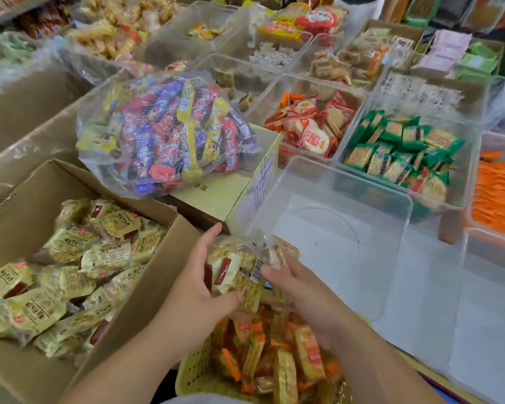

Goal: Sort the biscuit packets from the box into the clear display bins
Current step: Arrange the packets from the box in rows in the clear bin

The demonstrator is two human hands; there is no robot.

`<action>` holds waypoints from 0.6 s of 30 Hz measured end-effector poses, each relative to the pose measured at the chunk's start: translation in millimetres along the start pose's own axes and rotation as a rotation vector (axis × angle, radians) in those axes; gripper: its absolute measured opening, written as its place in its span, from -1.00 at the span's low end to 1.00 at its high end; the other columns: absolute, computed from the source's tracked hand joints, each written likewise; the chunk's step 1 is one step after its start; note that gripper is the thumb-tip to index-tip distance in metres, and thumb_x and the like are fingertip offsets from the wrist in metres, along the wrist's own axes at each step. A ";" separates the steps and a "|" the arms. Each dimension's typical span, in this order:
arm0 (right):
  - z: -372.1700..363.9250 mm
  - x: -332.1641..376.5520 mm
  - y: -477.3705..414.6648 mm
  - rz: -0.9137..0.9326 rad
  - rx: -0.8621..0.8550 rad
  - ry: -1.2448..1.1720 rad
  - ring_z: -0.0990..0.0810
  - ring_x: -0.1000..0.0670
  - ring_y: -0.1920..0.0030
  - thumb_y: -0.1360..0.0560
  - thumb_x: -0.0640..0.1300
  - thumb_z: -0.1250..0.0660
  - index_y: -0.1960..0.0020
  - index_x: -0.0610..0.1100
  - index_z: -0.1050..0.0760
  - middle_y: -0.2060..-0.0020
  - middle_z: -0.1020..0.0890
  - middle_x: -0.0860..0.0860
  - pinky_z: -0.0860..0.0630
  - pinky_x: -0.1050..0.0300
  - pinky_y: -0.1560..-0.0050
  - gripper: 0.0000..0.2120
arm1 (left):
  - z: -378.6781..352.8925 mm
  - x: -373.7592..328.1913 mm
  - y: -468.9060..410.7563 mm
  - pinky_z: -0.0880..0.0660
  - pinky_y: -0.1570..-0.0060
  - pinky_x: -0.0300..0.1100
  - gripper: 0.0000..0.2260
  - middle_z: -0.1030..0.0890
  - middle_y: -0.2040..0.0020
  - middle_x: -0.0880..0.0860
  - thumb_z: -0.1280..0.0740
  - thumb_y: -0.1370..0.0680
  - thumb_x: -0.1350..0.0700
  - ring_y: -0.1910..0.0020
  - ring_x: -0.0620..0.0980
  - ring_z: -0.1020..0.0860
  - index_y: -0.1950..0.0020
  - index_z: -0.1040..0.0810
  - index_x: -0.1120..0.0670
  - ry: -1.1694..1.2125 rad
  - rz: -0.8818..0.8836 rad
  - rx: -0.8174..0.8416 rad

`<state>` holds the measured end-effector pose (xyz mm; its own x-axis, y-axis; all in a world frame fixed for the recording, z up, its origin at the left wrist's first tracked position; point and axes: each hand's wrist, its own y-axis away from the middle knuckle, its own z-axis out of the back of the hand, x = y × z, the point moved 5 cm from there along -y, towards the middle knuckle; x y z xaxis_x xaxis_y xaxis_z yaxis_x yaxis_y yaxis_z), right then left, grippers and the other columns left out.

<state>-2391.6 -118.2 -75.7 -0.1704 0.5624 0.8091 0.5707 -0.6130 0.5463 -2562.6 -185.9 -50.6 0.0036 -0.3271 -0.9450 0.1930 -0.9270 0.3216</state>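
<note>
Yellow packets (235, 268) clasped between my left grip (199, 290) and right grip (299, 288), just short of the bin (353, 183); next, over its rim and let go.

Open, unfilled bin (347, 228) ahead

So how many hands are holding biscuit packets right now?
2. The left hand grips the bundle of packets from the left; the right hand holds its right side.

Clear bag of wrapped sweets (164, 132) on closed carton (216, 196), yellow perforated basket (193, 371)
</note>
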 end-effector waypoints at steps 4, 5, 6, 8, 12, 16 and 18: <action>33.9 1.8 -16.1 -0.021 -0.027 0.011 -0.65 0.05 -0.19 -0.31 0.15 -0.42 -0.24 0.22 -0.57 -0.20 -0.67 0.10 -0.65 -0.09 -0.13 -0.51 | 8.5 17.4 -16.7 -0.67 -0.03 0.07 -0.09 -0.59 -0.21 -0.37 -0.58 -0.31 0.25 -0.26 0.12 -0.64 -0.40 -0.34 -0.53 0.162 0.098 -0.106; 44.5 5.6 -21.5 -0.005 -0.064 0.000 -0.67 0.04 -0.13 -0.29 0.14 -0.42 -0.14 0.20 -0.62 -0.14 -0.69 0.06 -0.66 -0.07 -0.09 -0.59 | 11.5 22.4 -20.9 -0.68 0.02 -0.02 -0.13 -0.64 -0.16 -0.31 -0.55 -0.34 0.29 -0.18 0.06 -0.68 -0.37 -0.38 -0.51 0.188 0.111 -0.150; 55.8 10.1 -27.9 0.009 -0.114 0.005 -0.67 0.04 -0.08 -0.26 0.14 -0.42 -0.08 0.19 -0.63 -0.11 -0.69 0.02 -0.67 -0.04 -0.04 -0.62 | 14.7 27.0 -24.8 -0.68 0.03 -0.04 -0.17 -0.67 -0.17 -0.24 -0.52 -0.37 0.32 -0.14 0.02 -0.70 -0.36 -0.41 -0.48 0.208 0.129 -0.199; 80.5 16.4 -48.4 0.018 -0.214 0.087 -0.66 0.02 -0.06 -0.26 0.14 -0.44 -0.15 0.21 -0.58 -0.10 -0.65 0.01 -0.68 -0.05 -0.03 -0.56 | 19.1 34.3 -30.9 -0.65 -0.06 0.06 -0.23 -0.67 -0.24 -0.09 -0.49 -0.41 0.34 -0.15 0.04 -0.70 -0.34 -0.44 -0.44 0.248 0.166 -0.275; 120.0 16.7 -104.7 -0.041 -0.323 0.246 -0.60 0.00 -0.08 -0.49 0.02 -0.44 -0.38 0.16 -0.38 -0.13 -0.59 0.05 -0.63 -0.07 -0.06 -0.51 | 24.1 40.4 -35.6 -0.59 -0.17 0.23 -0.27 -0.69 -0.20 -0.02 -0.49 -0.33 0.22 -0.12 0.11 -0.70 -0.33 -0.46 -0.43 0.309 0.202 -0.278; 131.3 4.4 -150.7 -0.077 -0.332 0.456 -0.61 -0.06 0.02 -0.47 0.04 -0.45 -0.43 0.11 -0.22 -0.07 -0.57 0.04 -0.53 0.02 0.11 -0.37 | 27.7 45.4 -33.0 -0.64 -0.02 0.18 -0.28 -0.72 -0.17 0.00 -0.50 -0.34 0.26 -0.10 0.15 -0.72 -0.30 -0.48 -0.41 0.333 0.203 -0.234; 129.0 -4.9 -167.5 -0.085 -0.299 0.539 -0.60 -0.07 0.02 -0.45 0.03 -0.47 -0.37 0.09 -0.24 -0.04 -0.55 0.05 -0.56 -0.06 0.05 -0.40 | 31.3 49.1 -30.1 -0.66 0.04 0.11 -0.27 -0.71 -0.20 0.01 -0.51 -0.39 0.33 -0.12 0.18 -0.71 -0.34 -0.47 -0.37 0.368 0.214 -0.255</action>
<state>-2382.7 53.4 -199.1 -0.6317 0.3048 0.7128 0.3012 -0.7507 0.5879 -2598.9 -179.8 -104.7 0.4063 -0.3763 -0.8326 0.3840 -0.7566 0.5293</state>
